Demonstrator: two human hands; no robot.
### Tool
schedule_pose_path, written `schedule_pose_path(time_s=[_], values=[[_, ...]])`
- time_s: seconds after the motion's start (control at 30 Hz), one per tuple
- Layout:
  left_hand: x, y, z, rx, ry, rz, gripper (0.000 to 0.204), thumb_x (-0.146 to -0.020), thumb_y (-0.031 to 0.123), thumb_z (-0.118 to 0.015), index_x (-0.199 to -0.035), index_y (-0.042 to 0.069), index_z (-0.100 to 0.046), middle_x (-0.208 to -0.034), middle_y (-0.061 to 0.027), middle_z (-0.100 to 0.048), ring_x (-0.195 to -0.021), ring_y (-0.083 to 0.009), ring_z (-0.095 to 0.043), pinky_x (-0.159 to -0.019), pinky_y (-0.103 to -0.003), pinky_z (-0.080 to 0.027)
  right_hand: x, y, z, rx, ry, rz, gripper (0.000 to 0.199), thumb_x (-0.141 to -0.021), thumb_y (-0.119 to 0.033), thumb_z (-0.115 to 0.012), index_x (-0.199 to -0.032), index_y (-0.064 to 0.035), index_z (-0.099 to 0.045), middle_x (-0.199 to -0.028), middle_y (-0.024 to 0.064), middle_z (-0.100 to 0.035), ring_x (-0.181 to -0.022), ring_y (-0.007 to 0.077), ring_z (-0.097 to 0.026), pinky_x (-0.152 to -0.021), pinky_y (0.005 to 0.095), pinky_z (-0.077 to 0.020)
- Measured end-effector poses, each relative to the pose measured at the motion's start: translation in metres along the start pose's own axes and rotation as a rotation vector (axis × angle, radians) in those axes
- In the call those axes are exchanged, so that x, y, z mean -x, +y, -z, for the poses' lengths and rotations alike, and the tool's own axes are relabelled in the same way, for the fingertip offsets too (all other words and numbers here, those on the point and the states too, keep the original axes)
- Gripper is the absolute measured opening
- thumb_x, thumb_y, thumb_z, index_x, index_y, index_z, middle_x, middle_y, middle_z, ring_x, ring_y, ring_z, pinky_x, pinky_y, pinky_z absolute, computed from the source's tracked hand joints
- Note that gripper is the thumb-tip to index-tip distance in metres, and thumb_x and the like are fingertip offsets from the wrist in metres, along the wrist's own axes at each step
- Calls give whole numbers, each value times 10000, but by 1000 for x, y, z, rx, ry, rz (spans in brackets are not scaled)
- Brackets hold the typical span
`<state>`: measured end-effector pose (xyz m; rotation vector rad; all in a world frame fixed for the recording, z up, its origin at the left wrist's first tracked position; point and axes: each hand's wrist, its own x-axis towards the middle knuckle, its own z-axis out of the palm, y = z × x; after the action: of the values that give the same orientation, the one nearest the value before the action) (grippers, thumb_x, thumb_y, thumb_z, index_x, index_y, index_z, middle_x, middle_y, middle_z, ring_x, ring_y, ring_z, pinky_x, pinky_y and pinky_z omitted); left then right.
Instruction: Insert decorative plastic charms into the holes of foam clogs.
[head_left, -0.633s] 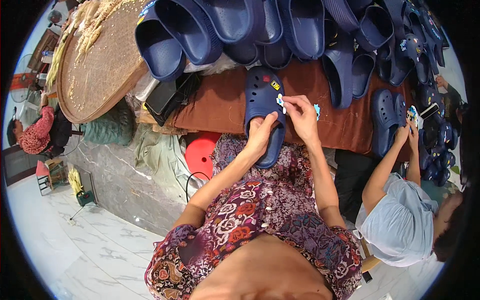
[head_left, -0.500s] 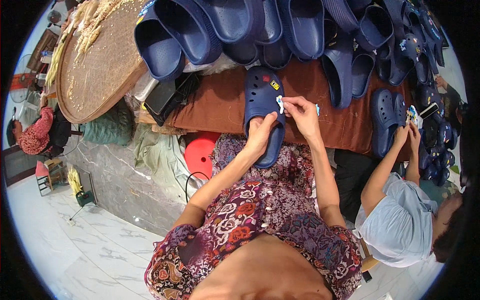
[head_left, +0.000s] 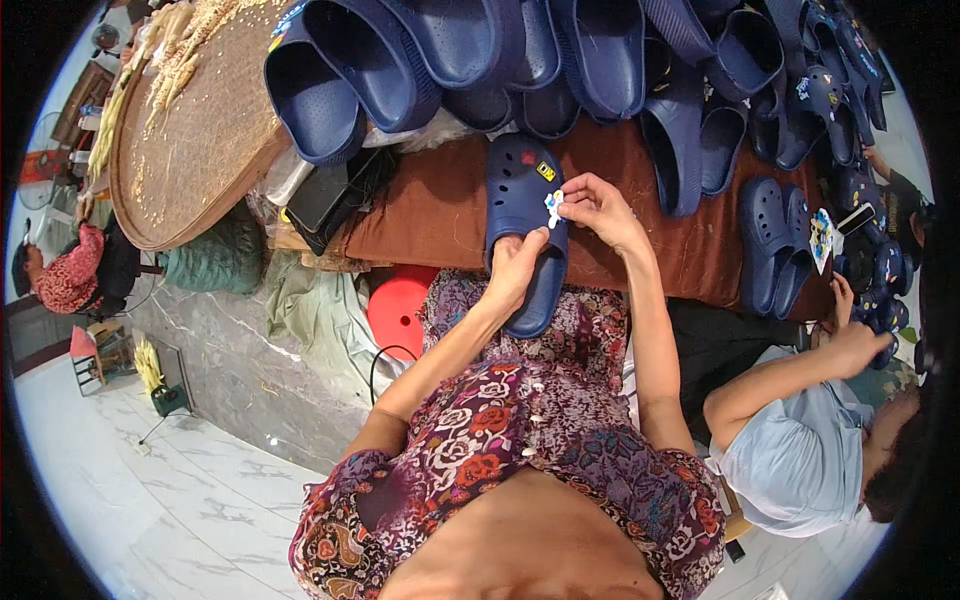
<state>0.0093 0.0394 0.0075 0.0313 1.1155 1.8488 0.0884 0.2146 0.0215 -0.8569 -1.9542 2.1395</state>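
My left hand grips a navy blue clog upright before me, its toe pointing away and some fingers hidden in the foot opening. Two small charms sit on the clog's toe: a red one and a yellow-and-black one. Between thumb and fingertips, my right hand pinches a small white shoe charm with blue and yellow spots. That charm lies against the right side of the clog's upper, by the holes; whether its stem is in a hole cannot be seen.
Many navy clogs line the far side of the brown cloth-covered table. A pair of clogs and a sheet of charms lie right, beside a co-worker in light blue. A round woven tray and a red stool are left.
My right hand has turned slightly and brought the white charm a little left over the clog's upper. The co-worker's hands have left the clog pair, one arm reaching right.
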Motion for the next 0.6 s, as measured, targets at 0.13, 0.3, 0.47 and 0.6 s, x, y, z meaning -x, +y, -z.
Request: schedule_pose_path(time_s=[0.13, 0.3, 0.47, 0.6], values=[[-2, 0, 7, -148, -19, 56, 234, -956, 139, -634, -1099, -44, -611, -1039, -44, -655, -908, -117, -625, -873, -287, -519, -10, 2, 9, -45, -66, -44, 298, -851, -93, -794, -1089, -23, -629, -920, 24, -645, -798, 77, -605, -708, 220, -507], [1, 5, 0, -144, -4, 14, 237, -952, 134, -630, -1097, -53, -625, -1008, -34, -639, -820, -82, -569, -697, -247, -477, -20, -5, 20, 42, -236, -106, 279, -875, -139, -783, -1084, -59, -617, -927, -5, -656, -822, 60, -610, -695, 203, -490], [2, 12, -3, -220, 16, 22, 268, -948, 154, -640, -1115, -55, -624, -1012, -35, -645, -833, -80, -582, -707, -246, -487, -28, -14, 23, 104, -298, -143, 268, -867, -124, -787, -1062, -63, -615, -892, -17, -658, -812, 61, -619, -676, 206, -497], [-8, 7, -2, -218, 76, 148, 295, -937, 188, -674, -1095, -60, -642, -1010, -42, -653, -845, -86, -595, -739, -252, -494, -30, -11, 23, 95, -318, -119, 251, -864, -114, -789, -1038, -64, -615, -884, -20, -655, -801, 61, -617, -672, 209, -500]])
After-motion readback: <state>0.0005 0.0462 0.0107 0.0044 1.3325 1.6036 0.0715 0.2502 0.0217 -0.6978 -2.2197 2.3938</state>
